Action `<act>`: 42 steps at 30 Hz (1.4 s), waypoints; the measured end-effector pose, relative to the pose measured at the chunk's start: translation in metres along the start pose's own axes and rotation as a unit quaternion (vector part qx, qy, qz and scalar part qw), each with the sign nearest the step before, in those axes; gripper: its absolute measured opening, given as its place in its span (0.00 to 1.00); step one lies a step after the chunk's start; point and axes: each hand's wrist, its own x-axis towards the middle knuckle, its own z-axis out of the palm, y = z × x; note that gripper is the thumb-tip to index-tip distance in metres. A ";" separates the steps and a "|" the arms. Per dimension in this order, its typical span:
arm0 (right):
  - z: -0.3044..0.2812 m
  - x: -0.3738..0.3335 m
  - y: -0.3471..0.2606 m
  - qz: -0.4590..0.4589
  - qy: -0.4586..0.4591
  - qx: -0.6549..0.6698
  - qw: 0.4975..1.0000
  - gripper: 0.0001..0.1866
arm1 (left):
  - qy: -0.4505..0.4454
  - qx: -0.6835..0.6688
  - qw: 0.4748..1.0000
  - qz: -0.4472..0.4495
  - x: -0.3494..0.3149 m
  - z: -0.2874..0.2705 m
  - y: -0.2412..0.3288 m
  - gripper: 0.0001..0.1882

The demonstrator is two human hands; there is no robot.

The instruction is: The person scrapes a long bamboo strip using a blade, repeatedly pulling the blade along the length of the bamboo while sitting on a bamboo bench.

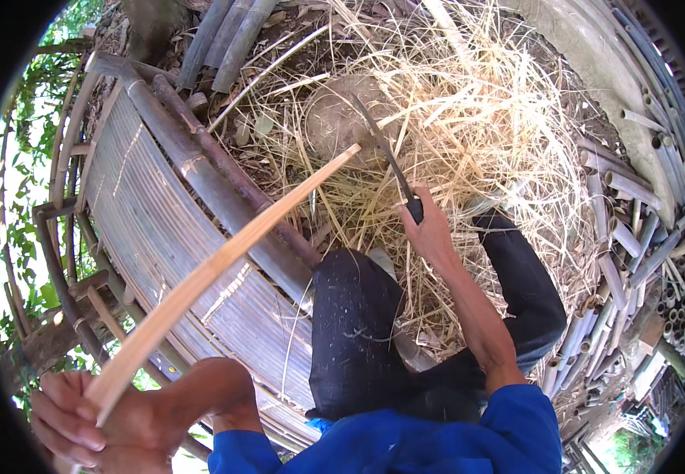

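Your left hand [97, 423] is closed tight around a long bamboo strip [216, 265] that reaches over the bamboo bench [152, 229]. Your right hand [429, 229] grips a knife [386, 154], its blade pointing into the pile of shavings [477, 126]

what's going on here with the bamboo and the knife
A person sits on a slatted bamboo bench. The left hand holds up a long bamboo strip, its far end pointing toward a pile of shavings. The right hand grips a long knife, blade pointing away and apart from the strip. Cut bamboo poles lie at the right.
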 end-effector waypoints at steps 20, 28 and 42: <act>-0.042 -0.190 -0.166 -0.318 0.011 -0.029 0.948 0.11 | 0.064 0.124 0.990 0.021 -0.057 0.009 0.101 0.22; -0.048 -0.215 -0.200 -0.389 -0.006 0.013 0.921 0.14 | 0.020 0.077 0.997 0.004 -0.065 0.014 0.116 0.23; -0.026 -0.167 -0.161 -0.344 0.000 -0.037 0.938 0.08 | 0.037 0.087 0.995 0.012 -0.062 0.003 0.109 0.23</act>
